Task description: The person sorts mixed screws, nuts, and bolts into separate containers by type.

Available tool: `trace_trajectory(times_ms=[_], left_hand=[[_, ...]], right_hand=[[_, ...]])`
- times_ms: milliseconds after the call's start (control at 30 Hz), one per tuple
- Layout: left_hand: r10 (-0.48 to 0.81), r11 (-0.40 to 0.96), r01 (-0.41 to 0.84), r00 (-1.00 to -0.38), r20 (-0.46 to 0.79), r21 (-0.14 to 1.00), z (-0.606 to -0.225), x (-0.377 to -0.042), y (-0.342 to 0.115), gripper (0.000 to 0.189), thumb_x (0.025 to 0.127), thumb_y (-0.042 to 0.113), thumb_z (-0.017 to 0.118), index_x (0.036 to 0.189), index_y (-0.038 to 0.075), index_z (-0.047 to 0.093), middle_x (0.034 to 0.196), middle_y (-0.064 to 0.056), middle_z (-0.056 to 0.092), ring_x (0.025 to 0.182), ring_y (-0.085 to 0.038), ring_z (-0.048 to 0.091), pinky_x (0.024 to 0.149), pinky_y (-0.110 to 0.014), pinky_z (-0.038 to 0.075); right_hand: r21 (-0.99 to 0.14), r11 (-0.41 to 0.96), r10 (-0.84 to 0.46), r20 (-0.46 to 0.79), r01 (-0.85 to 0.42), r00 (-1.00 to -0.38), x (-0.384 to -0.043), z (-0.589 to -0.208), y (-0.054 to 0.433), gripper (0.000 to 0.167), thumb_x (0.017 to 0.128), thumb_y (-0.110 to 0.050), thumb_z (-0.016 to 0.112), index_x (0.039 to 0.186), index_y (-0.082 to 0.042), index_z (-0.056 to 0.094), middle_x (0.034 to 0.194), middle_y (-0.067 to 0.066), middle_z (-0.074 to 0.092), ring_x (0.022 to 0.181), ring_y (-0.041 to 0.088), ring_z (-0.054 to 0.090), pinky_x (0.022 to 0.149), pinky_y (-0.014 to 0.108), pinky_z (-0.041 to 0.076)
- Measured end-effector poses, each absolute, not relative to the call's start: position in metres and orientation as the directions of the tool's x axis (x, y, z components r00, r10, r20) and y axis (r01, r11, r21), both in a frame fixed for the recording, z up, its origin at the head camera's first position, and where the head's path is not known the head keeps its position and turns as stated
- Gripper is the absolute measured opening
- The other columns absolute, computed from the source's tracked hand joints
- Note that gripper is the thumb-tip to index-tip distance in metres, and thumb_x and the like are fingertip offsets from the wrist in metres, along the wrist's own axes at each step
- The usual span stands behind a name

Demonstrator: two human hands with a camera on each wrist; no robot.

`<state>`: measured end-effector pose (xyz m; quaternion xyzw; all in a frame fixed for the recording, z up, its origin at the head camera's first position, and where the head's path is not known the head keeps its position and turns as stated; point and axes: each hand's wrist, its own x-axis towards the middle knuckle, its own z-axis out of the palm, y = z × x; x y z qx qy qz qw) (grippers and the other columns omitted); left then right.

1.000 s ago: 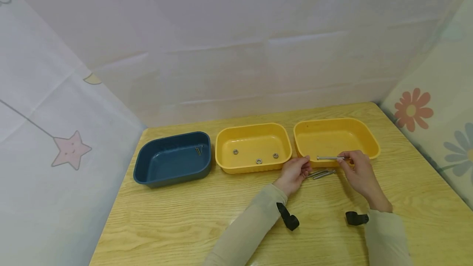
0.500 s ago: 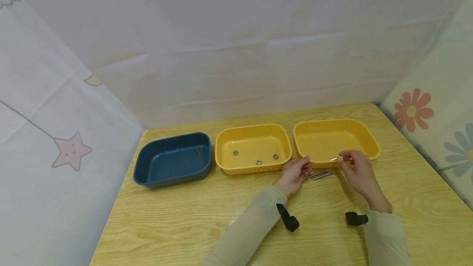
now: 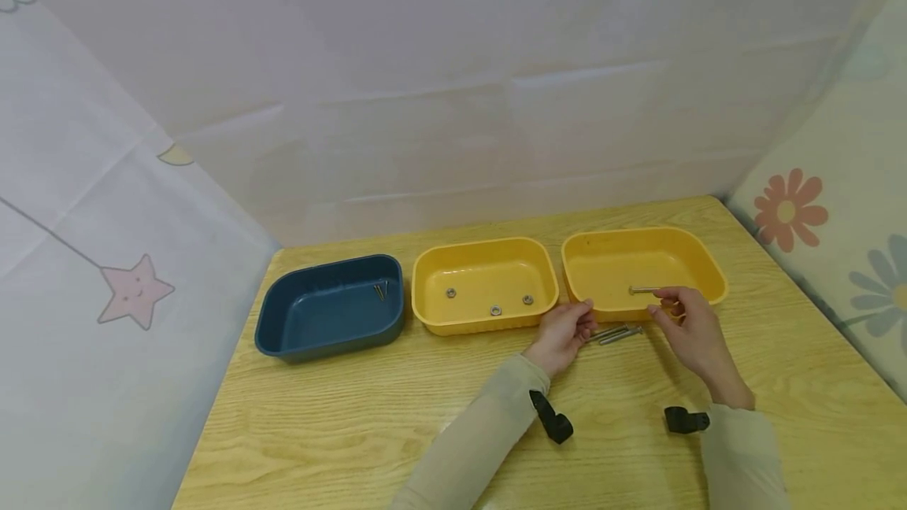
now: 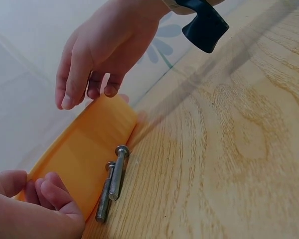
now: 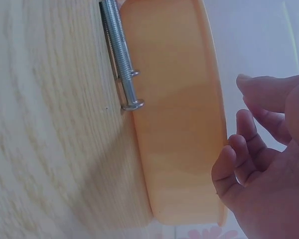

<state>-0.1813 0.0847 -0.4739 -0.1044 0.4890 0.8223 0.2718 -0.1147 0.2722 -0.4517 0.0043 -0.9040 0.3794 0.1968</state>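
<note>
My left hand pinches the near left rim of the right yellow tray, thumb on the rim and fingers against the outer wall, as the left wrist view shows. Over that tray's front edge is my right hand; its fingers are loosely bent and apart from the thumb in the right wrist view, with nothing visible between them. One bolt appears inside the tray by the right fingertips, its far end hidden behind them. Two long bolts lie on the table against the tray's front wall.
A middle yellow tray holds three nuts. Further left, a blue tray has a few small screws in it. Printed fabric stands behind and at both sides of the wooden table.
The bolt that my right hand held across the tray's front rim has tipped and left the fingers, and now shows inside the tray. My left hand keeps its place on the rim.
</note>
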Motion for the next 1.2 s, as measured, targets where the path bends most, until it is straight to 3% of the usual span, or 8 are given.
trace_trajectory(times_ms=[467,800,1200], left_hand=[[0.343,-0.361,-0.548,-0.830,-0.439,0.754,-0.476,-0.183,0.085,0.006,0.093,0.013,0.063,0.090,0.009,0.062,0.078,-0.001,0.057,0.068,-0.011,0.055,0.062,-0.018,0.044],[0.333,-0.359,-0.547,-0.832,-0.444,0.756,-0.475,-0.182,0.086,0.006,0.093,0.013,0.063,0.090,0.009,0.062,0.078,-0.001,0.057,0.067,-0.010,0.055,0.061,-0.018,0.044],[0.332,-0.359,-0.538,-0.837,-0.434,0.763,-0.475,-0.181,0.086,0.007,0.094,0.013,0.063,0.092,0.007,0.063,0.079,-0.001,0.058,0.068,-0.011,0.056,0.061,-0.018,0.044]], right_hand=[[-0.703,0.701,0.145,0.298,-0.115,-0.943,-0.104,-0.449,0.282,0.021,0.097,-0.017,0.058,0.106,0.001,0.060,0.099,0.012,0.057,0.077,0.001,0.042,0.064,0.013,0.037],[-0.668,0.735,0.035,0.207,-0.115,-0.978,-0.100,-0.456,0.292,0.015,0.097,-0.014,0.057,0.100,-0.002,0.066,0.086,0.005,0.059,0.072,0.001,0.045,0.060,0.021,0.039],[-0.641,0.725,-0.116,0.246,-0.252,-0.962,-0.107,-0.471,0.290,0.011,0.088,0.000,0.066,0.098,-0.003,0.068,0.092,0.008,0.065,0.077,-0.002,0.048,0.064,0.022,0.044]])
